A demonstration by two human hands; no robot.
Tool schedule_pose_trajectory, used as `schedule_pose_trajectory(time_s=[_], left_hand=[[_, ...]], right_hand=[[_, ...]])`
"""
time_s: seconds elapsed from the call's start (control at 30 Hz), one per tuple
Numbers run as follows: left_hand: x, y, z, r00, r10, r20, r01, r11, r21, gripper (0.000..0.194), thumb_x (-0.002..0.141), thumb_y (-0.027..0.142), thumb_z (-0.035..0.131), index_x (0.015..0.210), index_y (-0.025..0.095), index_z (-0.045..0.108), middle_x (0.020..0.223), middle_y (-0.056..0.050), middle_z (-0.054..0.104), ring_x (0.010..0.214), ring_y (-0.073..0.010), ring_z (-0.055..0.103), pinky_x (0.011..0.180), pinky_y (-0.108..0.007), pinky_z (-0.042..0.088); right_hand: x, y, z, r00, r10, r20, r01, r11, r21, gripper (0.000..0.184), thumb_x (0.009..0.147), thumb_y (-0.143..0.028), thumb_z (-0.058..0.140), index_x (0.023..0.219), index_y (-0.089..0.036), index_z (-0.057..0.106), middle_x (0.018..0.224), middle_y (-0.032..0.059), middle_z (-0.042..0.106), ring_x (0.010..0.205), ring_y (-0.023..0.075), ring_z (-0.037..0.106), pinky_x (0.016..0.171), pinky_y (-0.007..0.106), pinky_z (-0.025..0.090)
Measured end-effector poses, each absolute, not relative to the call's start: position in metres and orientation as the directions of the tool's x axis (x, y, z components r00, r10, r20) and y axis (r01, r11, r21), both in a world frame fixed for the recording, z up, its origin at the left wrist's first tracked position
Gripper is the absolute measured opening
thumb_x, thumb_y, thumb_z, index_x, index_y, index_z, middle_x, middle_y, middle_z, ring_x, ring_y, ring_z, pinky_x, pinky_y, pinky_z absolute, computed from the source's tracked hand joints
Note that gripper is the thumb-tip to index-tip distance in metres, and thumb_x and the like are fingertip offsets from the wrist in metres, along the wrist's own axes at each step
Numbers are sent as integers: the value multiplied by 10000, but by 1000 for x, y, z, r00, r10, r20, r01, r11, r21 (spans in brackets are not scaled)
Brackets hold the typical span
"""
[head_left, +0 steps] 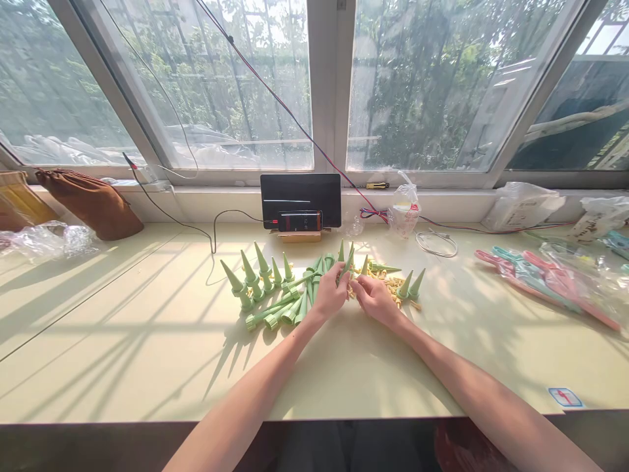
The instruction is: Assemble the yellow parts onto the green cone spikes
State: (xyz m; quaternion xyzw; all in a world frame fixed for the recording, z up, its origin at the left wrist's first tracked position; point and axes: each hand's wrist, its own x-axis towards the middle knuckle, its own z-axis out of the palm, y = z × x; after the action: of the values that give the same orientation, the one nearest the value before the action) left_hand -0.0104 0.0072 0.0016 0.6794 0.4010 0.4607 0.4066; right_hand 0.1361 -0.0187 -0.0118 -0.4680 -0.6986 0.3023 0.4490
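My left hand [331, 290] is closed around a green plastic watering spike [348, 259], its pointed tip upward. Close beside it, my right hand [377, 299] has its fingers pinched together near the base of that spike; whatever they hold is too small to make out. Left of my hands lies a pile of green spikes [287, 308], some flat and some standing on their wide ends [249, 267]. Small yellow pieces [393, 286] are heaped behind and beside my right hand. Two more upright spikes [411, 284] stand at the right of that heap.
A phone [299, 221] leans before a black tablet [301, 190] by the window. Cables [378, 215] and a tied plastic bag [405, 208] are at the back. Pink and teal plastic items [545, 278] lie right; a brown bag [93, 202] rests left.
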Motion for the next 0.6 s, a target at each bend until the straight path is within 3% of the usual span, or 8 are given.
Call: schedule_pose_trajectory(time_s=[0.23, 0.6], left_hand=[[-10, 5, 1, 265, 912, 312, 163, -362, 918, 277, 920, 454, 492, 992, 198, 569, 707, 5, 554, 488, -108, 519, 485, -248, 432], [-9, 0, 4, 277, 911, 305, 171, -359, 917, 263, 932, 435, 466, 995, 195, 553, 708, 16, 531, 487, -98, 519, 479, -240, 410]], right_hand=[[135, -16, -14, -172, 920, 353, 397, 392, -830, 550, 969, -579, 360, 569, -208, 434, 480, -14, 468, 487, 135, 460, 533, 265, 377], [134, -17, -12, -138, 945, 297, 423, 328, -845, 681, 949, -676, 279, 455, -212, 350, 414, -16, 364, 415, 119, 362, 474, 266, 322]])
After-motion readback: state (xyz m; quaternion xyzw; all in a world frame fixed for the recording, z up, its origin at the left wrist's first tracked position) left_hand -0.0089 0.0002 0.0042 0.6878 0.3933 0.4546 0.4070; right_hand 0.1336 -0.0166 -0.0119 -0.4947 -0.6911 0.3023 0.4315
